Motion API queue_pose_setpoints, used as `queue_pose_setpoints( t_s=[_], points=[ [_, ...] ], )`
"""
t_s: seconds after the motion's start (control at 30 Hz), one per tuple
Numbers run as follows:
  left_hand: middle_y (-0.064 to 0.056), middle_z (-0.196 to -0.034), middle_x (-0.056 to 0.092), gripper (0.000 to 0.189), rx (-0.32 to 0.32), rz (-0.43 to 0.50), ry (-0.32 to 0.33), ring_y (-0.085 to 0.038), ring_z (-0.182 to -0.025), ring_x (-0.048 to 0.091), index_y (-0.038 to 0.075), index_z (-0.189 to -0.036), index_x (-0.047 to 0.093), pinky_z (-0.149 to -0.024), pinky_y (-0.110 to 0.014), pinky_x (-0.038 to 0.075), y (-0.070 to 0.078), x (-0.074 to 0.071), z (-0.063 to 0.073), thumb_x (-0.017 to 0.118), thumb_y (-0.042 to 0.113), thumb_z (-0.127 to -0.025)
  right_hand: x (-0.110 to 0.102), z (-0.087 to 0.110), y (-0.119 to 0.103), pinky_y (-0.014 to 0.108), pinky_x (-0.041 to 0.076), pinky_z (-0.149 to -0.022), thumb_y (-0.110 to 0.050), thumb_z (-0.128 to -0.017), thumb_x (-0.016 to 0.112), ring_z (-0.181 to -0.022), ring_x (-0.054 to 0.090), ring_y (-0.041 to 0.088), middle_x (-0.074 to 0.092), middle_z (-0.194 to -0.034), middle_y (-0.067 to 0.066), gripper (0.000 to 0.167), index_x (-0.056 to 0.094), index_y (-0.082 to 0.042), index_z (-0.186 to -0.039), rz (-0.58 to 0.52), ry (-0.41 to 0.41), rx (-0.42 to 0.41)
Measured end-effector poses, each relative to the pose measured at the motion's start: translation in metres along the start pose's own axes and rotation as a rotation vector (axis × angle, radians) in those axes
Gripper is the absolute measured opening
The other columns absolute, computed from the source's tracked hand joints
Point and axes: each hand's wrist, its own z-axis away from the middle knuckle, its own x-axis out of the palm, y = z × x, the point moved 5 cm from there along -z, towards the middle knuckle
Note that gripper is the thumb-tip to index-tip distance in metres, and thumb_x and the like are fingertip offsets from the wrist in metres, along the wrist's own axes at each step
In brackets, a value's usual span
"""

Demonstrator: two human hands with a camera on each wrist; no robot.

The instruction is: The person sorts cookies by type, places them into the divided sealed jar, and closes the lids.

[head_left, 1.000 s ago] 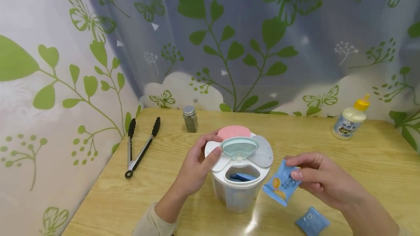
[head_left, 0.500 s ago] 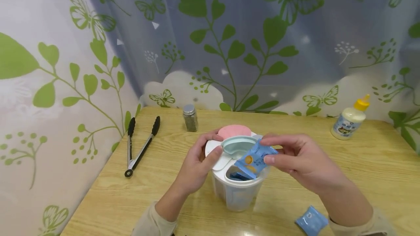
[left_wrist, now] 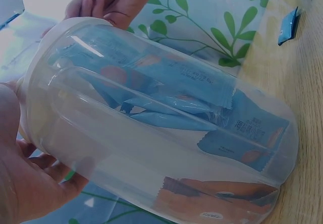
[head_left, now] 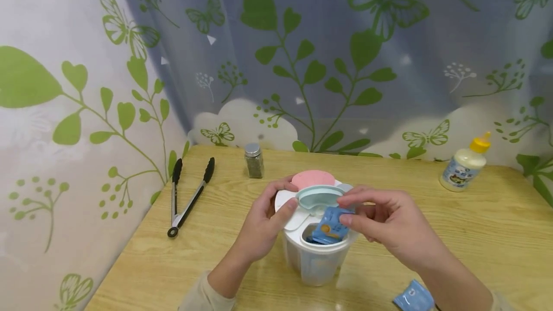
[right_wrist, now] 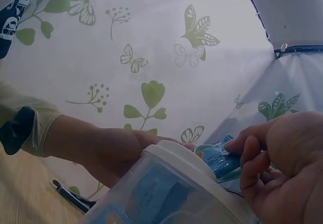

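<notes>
A clear plastic storage canister (head_left: 319,268) stands on the table, its white lid fitted with pink, mint and grey flaps. The mint flap (head_left: 317,197) is raised, and one compartment at the near side lies uncovered. My left hand (head_left: 261,227) grips the lid's left side, thumb on top. Between thumb and fingers, my right hand (head_left: 390,220) pinches a blue snack packet (head_left: 331,224), its lower end in the uncovered opening. Through the wall in the left wrist view, several blue packets (left_wrist: 176,95) fill one compartment, and orange-brown packets (left_wrist: 214,196) lie in another.
Another blue packet (head_left: 414,296) lies near the front, beside my right forearm. Black-tipped tongs (head_left: 190,205) lie spread at the left. Behind the canister stand a small spice jar (head_left: 254,161) and, far right, a yellow-capped squeeze bottle (head_left: 463,167).
My right hand has carried the blue packet leftward from beside the canister and lowered its end into the opening. My left hand keeps its grip on the lid; the head view has shifted slightly.
</notes>
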Motion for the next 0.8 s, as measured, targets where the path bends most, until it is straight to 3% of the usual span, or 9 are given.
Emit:
queue_pose_setpoints(
  t_s=[0.13, 0.33, 0.53, 0.7, 0.8],
  points=[
    [-0.014, -0.156, 0.038, 0.027, 0.007, -0.003, -0.003, -0.031, -0.142, 0.043, 0.002, -0.124, 0.051, -0.097, -0.022, 0.051, 0.001, 0.0, -0.001, 0.056, 0.016, -0.101, -0.001, 0.003, 0.003, 0.034, 0.035, -0.042, 0.008, -0.089, 0.066, -0.052, 0.042, 0.017, 0.067, -0.104, -0.004, 0.027, 0.072, -0.005, -0.113, 0.036, 0.034, 0.017],
    [-0.015, -0.155, 0.039, 0.027, 0.018, -0.008, -0.001, -0.031, -0.143, 0.042, 0.001, -0.124, 0.051, -0.099, -0.021, 0.049, 0.001, 0.0, -0.001, 0.056, 0.015, -0.101, 0.01, 0.002, 0.005, 0.03, 0.04, -0.039, -0.003, -0.092, 0.069, -0.047, 0.046, 0.016, 0.07, -0.079, -0.007, 0.02, 0.073, -0.007, -0.111, 0.16, 0.019, 0.051],
    [-0.016, -0.155, 0.04, 0.027, 0.028, -0.019, 0.004, -0.031, -0.143, 0.042, 0.0, -0.124, 0.051, -0.1, -0.02, 0.048, 0.001, 0.0, -0.001, 0.055, 0.014, -0.101, 0.011, 0.005, 0.01, 0.028, 0.041, -0.037, -0.007, -0.093, 0.069, -0.047, 0.052, 0.012, 0.077, -0.101, -0.003, 0.022, 0.071, -0.004, -0.115, 0.149, 0.015, 0.135],
    [-0.017, -0.155, 0.039, 0.027, 0.024, -0.014, 0.002, -0.032, -0.143, 0.041, 0.0, -0.123, 0.051, -0.099, -0.02, 0.049, 0.001, 0.001, -0.001, 0.055, 0.014, -0.101, 0.005, 0.009, 0.015, 0.028, 0.042, -0.038, -0.008, -0.094, 0.068, -0.05, 0.054, 0.006, 0.076, -0.107, 0.001, 0.025, 0.068, -0.002, -0.118, 0.077, -0.018, 0.184],
    [-0.016, -0.155, 0.039, 0.026, 0.021, -0.007, 0.0, -0.033, -0.143, 0.041, 0.0, -0.123, 0.051, -0.098, -0.02, 0.05, 0.001, 0.001, -0.001, 0.055, 0.014, -0.101, 0.0, 0.011, 0.017, 0.029, 0.042, -0.039, -0.004, -0.095, 0.065, -0.05, 0.053, 0.007, 0.076, -0.11, 0.002, 0.027, 0.066, 0.0, -0.122, 0.017, -0.05, 0.173]
  ],
)
